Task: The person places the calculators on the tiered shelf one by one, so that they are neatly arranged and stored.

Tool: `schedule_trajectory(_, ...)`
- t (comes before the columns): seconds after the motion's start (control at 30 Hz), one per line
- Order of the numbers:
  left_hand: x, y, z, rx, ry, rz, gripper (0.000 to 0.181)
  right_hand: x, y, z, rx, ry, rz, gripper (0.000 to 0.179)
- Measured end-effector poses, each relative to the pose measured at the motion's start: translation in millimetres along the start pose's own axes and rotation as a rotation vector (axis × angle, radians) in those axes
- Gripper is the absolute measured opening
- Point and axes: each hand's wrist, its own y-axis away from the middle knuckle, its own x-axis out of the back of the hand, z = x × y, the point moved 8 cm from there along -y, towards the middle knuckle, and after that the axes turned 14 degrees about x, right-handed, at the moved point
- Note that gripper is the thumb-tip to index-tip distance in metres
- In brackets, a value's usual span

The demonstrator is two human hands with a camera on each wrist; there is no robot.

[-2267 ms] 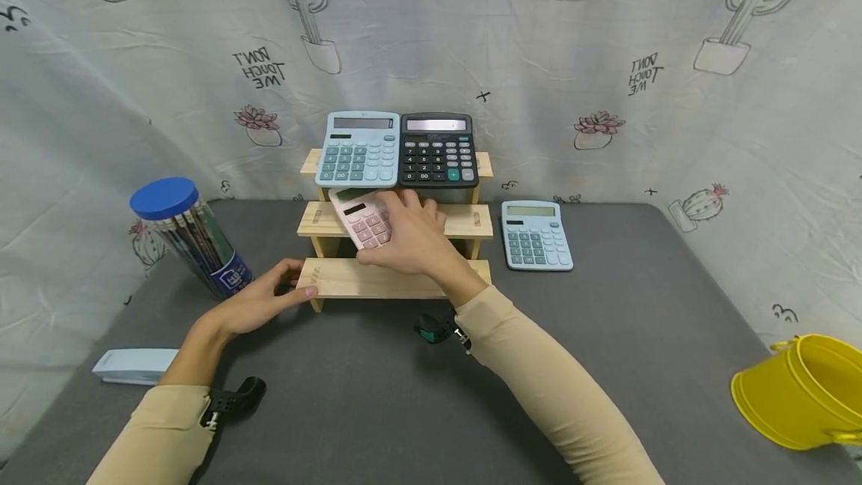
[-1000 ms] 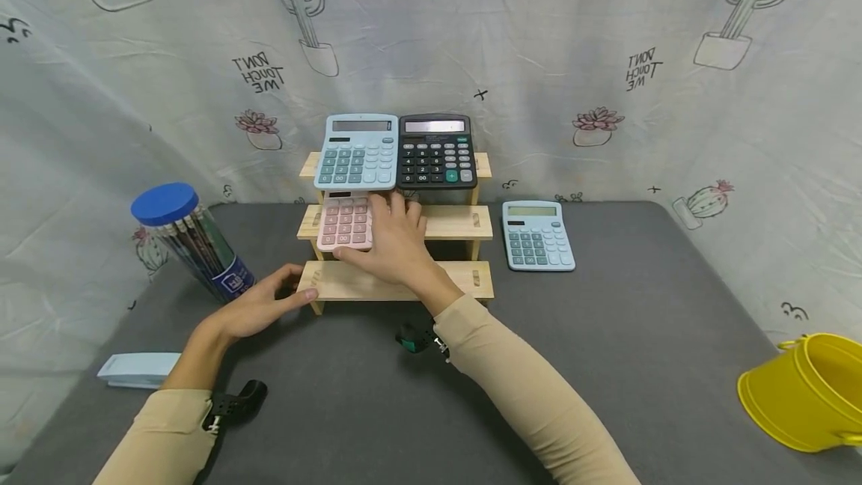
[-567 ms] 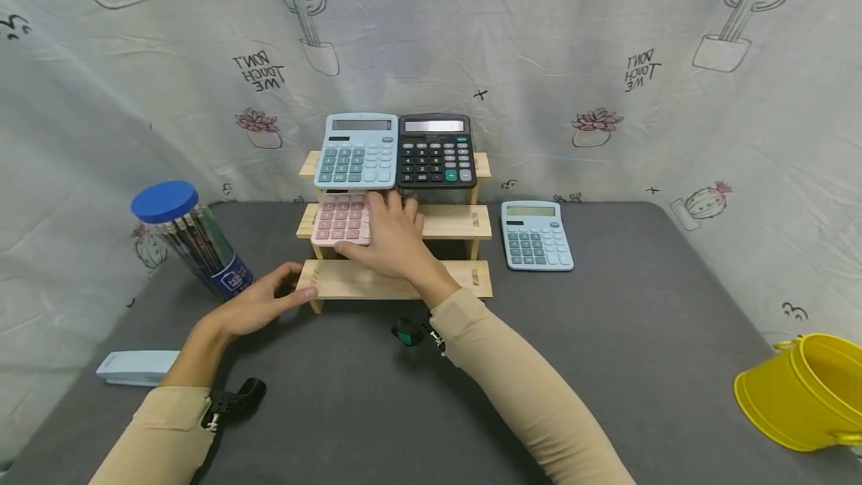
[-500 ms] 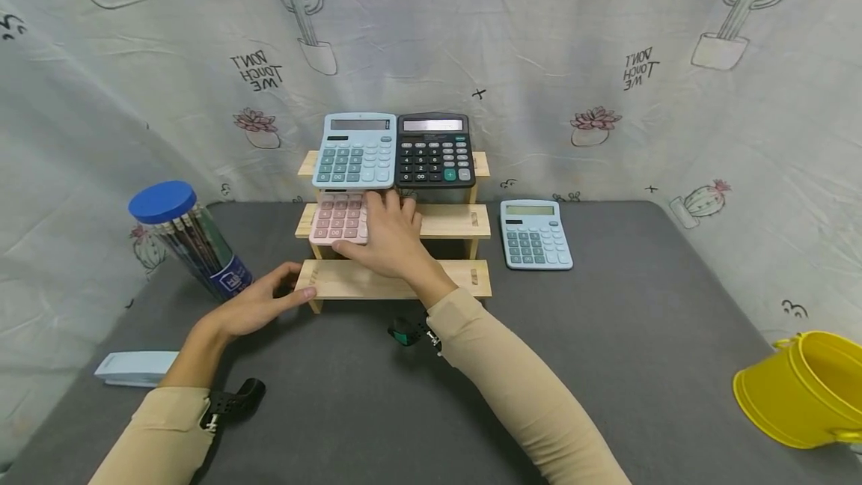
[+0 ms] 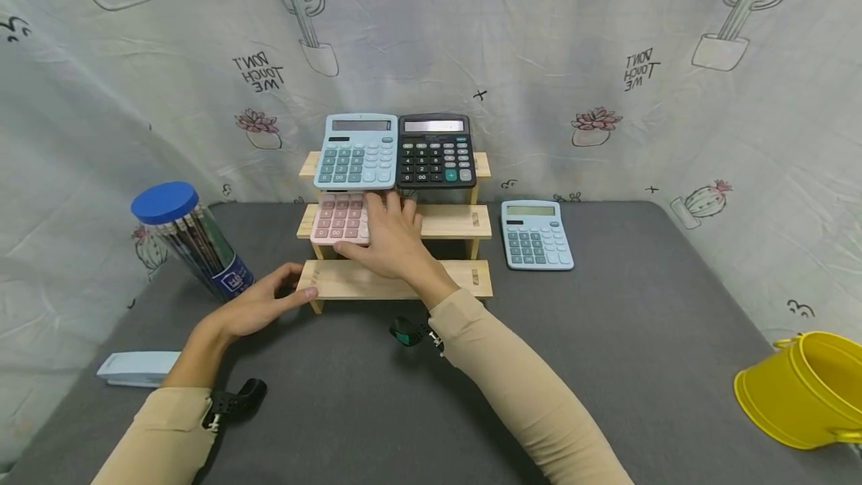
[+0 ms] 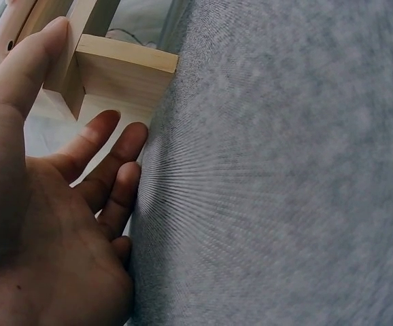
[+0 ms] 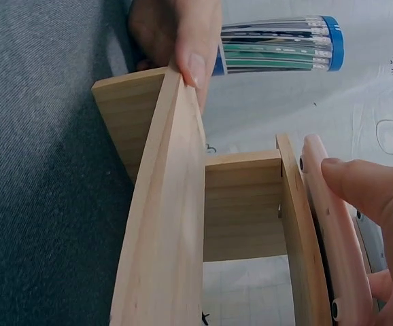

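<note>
A pink calculator (image 5: 340,218) lies tilted on the left part of the middle tier of a wooden three-tier shelf (image 5: 377,279). My right hand (image 5: 390,238) holds this calculator by its right side, thumb at the lower edge and fingers further up. The right wrist view has the thumb on the pink calculator's edge (image 7: 332,231). At the front tier's left end, my left hand (image 5: 259,298) rests its thumb on the corner, its other fingers loosely spread beside the shelf. On the top tier a light blue calculator (image 5: 357,152) and a black calculator (image 5: 436,152) stand side by side.
Another light blue calculator (image 5: 536,235) lies on the grey table right of the shelf. A blue-lidded jar of pencils (image 5: 195,242) leans at the left. A pale blue stapler-like object (image 5: 138,367) sits near the left forearm, a yellow bucket (image 5: 795,395) at far right.
The pink calculator, earlier slanted in the right hand, has moved left and straightened on the middle tier, its top now under the upper tier. The left hand has stayed put.
</note>
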Motion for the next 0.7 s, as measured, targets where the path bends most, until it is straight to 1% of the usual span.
schedule_trajectory(0.23,-2.0,0.1,-1.6,0.010,0.001,0.000,0.056,-1,6.3,2,0.049,-0.023,-0.024,0.092)
schedule_trajectory(0.37,-2.1,-0.8,-0.7,0.007,-0.001,0.001,0.056,1,11.7,2,0.094,-0.016,-0.042,0.092)
schedule_trajectory(0.53,-1.1,-0.4,-0.5,0.007,-0.001,0.004,0.055,5,20.9,-1,0.151,-0.036,-0.072,0.092)
schedule_trajectory(0.63,-0.2,0.0,-1.1,0.011,-0.002,0.007,0.055,8,26.9,-2,0.180,-0.060,-0.084,0.094)
schedule_trajectory(0.7,0.3,-0.2,-1.2,0.012,-0.001,0.008,0.055,11,30.8,-3,0.201,-0.057,-0.097,0.095)
